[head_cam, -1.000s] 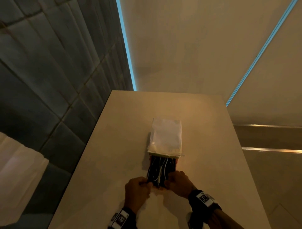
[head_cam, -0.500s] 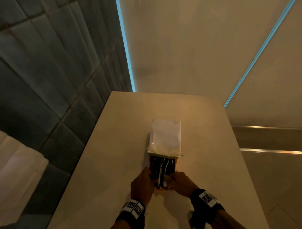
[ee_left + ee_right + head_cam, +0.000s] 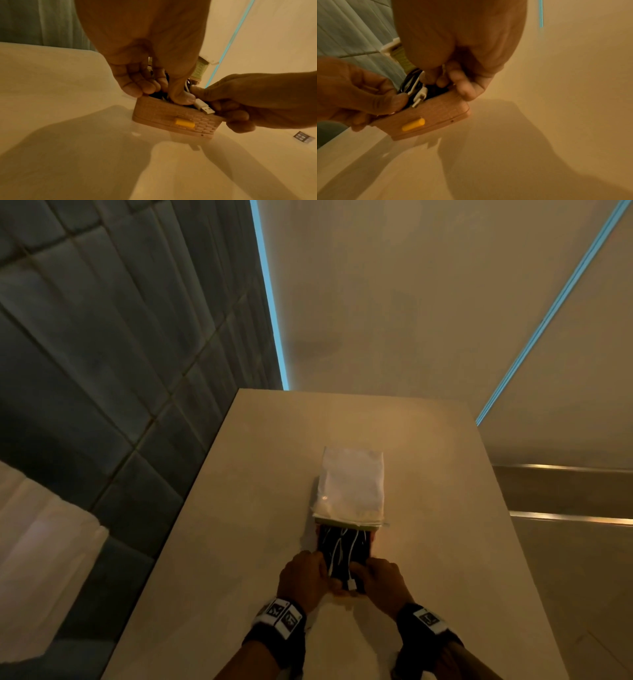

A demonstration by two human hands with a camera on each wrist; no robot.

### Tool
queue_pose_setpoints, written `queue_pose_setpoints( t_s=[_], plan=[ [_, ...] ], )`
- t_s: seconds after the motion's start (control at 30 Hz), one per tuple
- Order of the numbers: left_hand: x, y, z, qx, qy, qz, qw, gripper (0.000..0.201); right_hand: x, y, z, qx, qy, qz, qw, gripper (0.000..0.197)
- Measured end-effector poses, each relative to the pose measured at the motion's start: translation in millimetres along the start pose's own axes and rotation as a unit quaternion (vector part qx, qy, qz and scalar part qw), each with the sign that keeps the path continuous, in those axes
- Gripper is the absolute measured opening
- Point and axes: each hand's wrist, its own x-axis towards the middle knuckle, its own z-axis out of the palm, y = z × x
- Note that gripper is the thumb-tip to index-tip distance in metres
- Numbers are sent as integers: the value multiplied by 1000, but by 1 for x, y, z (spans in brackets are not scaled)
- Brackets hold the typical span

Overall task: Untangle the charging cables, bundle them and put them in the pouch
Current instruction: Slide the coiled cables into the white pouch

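The pouch [image 3: 371, 537] is a pink brick-patterned case [image 3: 171, 119] with a yellow latch [image 3: 185, 123]. It lies open on the table, its white lid [image 3: 351, 484] folded away from me. Bundled black and white charging cables [image 3: 344, 549] fill it, and a white USB plug [image 3: 205, 108] sticks out over the near rim. My left hand [image 3: 303, 577] curls over the near left rim, its thumb [image 3: 181, 98] pressing the cables down. My right hand [image 3: 380, 580] grips the near right corner [image 3: 458, 102], one finger touching the white cable.
The pouch sits mid-width on a narrow beige table [image 3: 239, 542]. A dark tiled wall [image 3: 102, 371] runs along the left, with a white cloth [image 3: 41, 559] at the lower left. Past the table's right edge the floor drops to steps [image 3: 565, 501].
My left hand has turned and slid right onto the pouch's near end, thumb over the cables. The right hand has stayed on the near right corner. The pouch has not shifted.
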Motion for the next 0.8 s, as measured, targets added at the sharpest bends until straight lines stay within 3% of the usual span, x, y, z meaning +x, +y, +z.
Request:
queue_pose_setpoints(
  t_s=[0.17, 0.4, 0.5, 0.63, 0.8],
  plan=[
    [13, 3, -2, 15, -23, -10, 1000, 42, -2, 0, -7, -20, -82, -23, 996, 30],
    [14, -11, -2, -52, -68, 34, 996, 24, 7, 0, 5, -135, -1, 34, 990, 39],
    [7, -15, 3, -110, -6, 46, 993, 24, 3, -3, 6, -133, -9, 19, 991, 33],
    [-2, -18, 17, -189, 118, 11, 975, 36, -2, -1, 5, -60, -11, -12, 998, 24],
    [-12, -16, 28, -248, 157, -44, 955, 27, -4, 1, 1, 84, 13, 43, 995, 44]
  ],
)
